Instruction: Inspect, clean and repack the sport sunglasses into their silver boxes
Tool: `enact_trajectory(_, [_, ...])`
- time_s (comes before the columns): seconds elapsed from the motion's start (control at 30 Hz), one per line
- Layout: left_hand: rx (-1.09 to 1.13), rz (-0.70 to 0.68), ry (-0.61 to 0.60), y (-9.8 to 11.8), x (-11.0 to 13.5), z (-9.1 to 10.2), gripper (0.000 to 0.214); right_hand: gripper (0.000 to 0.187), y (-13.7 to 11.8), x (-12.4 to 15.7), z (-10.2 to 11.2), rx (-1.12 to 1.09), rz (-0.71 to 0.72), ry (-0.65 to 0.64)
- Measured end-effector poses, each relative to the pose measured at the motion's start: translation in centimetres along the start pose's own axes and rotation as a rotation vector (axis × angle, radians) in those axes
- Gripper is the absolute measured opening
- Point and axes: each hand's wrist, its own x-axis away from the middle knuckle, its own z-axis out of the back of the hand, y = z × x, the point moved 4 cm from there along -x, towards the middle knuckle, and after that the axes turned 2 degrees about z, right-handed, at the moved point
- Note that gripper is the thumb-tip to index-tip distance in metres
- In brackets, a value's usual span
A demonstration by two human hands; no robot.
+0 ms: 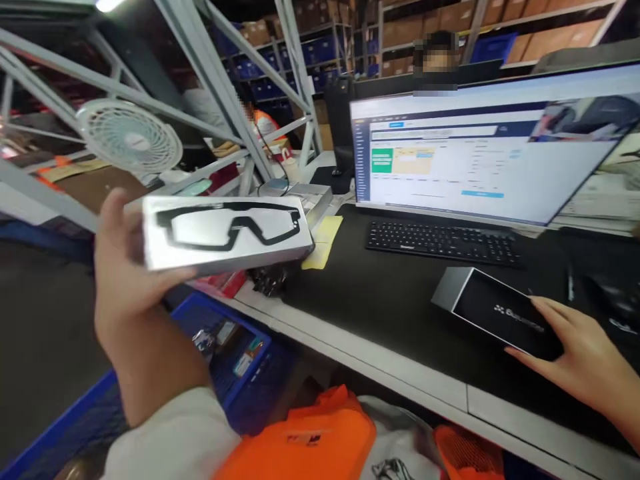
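Observation:
My left hand [125,267] is wrapped around one end of a long silver box [225,232] printed with black goggles, holding it in the air left of the desk. My right hand [575,347] lies with fingers spread on a second box with a black top and silver side [493,307], which rests flat on the black desk mat [390,293] in front of the keyboard [443,241].
A wide monitor [495,153] stands behind the keyboard. Yellow notes [323,243] and more silver boxes [310,197] lie left of it. A white fan [130,137] stands at left, a blue crate [235,353] below the desk edge. Two other people are in the background.

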Motion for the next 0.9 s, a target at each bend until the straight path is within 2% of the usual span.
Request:
enact_trajectory(0.07, [-0.203, -0.096, -0.129, 0.4, -1.5, 1.0, 0.134, 0.092, -0.2, -0.5, -0.4, 0.001, 0.01, -0.04])
enact_trajectory(0.13, [-0.399, -0.166, -0.309, 0.5, -2.9, 0.0, 0.124, 0.095, -0.7, -1.2, -0.8, -0.008, 0.006, -0.093])
enact_trajectory(0.27, [-0.426, -0.198, -0.688, -1.4, -4.0, -5.2, 0.115, 0.098, -1.7, -2.6, -1.8, -0.012, 0.012, -0.182])
enact_trajectory(0.37, [-0.367, -0.206, -0.862, -3.6, -3.2, -8.8, 0.108, 0.1, -1.7, -3.1, -2.3, -0.011, 0.005, -0.22])
enact_trajectory(0.43, [-0.345, -0.235, -0.888, -4.5, -2.6, -10.4, 0.103, 0.101, -1.2, -3.1, -2.5, -0.017, -0.019, -0.244])
enact_trajectory(0.5, [-0.332, -0.246, -0.845, -4.8, -2.5, -11.1, 0.095, 0.101, -0.6, -3.1, -2.6, -0.022, -0.047, -0.265])
enact_trajectory(0.6, [-0.307, -0.217, -0.711, -4.3, -3.0, -11.0, 0.084, 0.1, 0.3, -3.0, -3.0, -0.036, -0.096, -0.297])
enact_trajectory(0.7, [-0.245, -0.192, -0.628, -3.8, -3.6, -10.7, 0.086, 0.099, 0.9, -3.1, -3.5, -0.065, -0.151, -0.329])
enact_trajectory(0.8, [-0.214, -0.216, -0.686, -3.9, -3.8, -11.5, 0.087, 0.096, 0.8, -3.1, -3.7, -0.076, -0.159, -0.331])
enact_trajectory(0.9, [-0.246, -0.261, -0.755, -4.2, -3.7, -12.7, 0.087, 0.097, 0.6, -2.4, -2.8, -0.036, -0.217, -0.326])
